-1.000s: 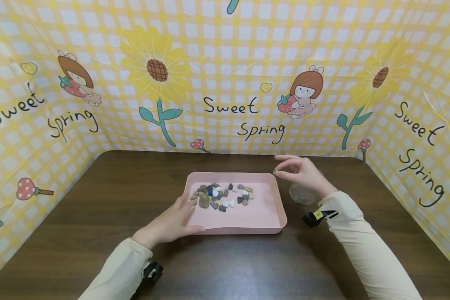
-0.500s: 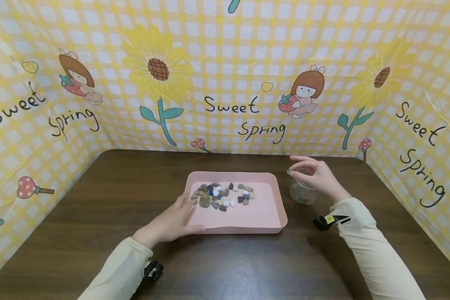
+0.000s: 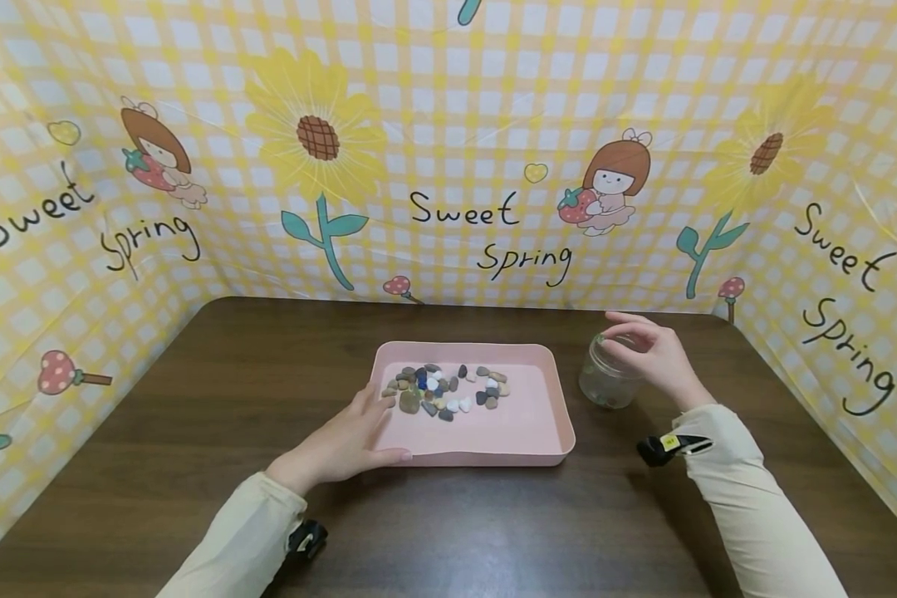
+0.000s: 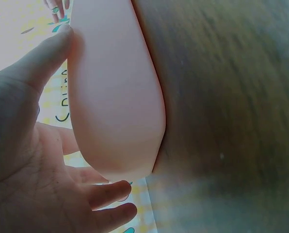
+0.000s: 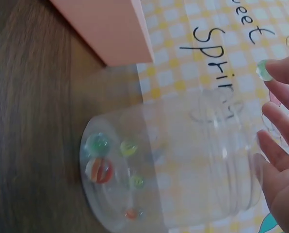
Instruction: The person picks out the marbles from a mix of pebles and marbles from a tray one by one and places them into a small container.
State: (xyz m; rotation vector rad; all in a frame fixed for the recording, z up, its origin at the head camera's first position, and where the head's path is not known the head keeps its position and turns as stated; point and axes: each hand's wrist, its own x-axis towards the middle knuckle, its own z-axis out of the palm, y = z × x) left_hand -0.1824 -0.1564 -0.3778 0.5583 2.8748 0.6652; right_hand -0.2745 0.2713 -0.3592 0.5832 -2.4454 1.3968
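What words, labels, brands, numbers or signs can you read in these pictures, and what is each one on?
"Sweet Spring": in black on the checked cloth, at the left, middle and right of the head view.
Yellow label on the black device at the right sleeve: too small to read.
Jar and tray: no lettering that I can see.
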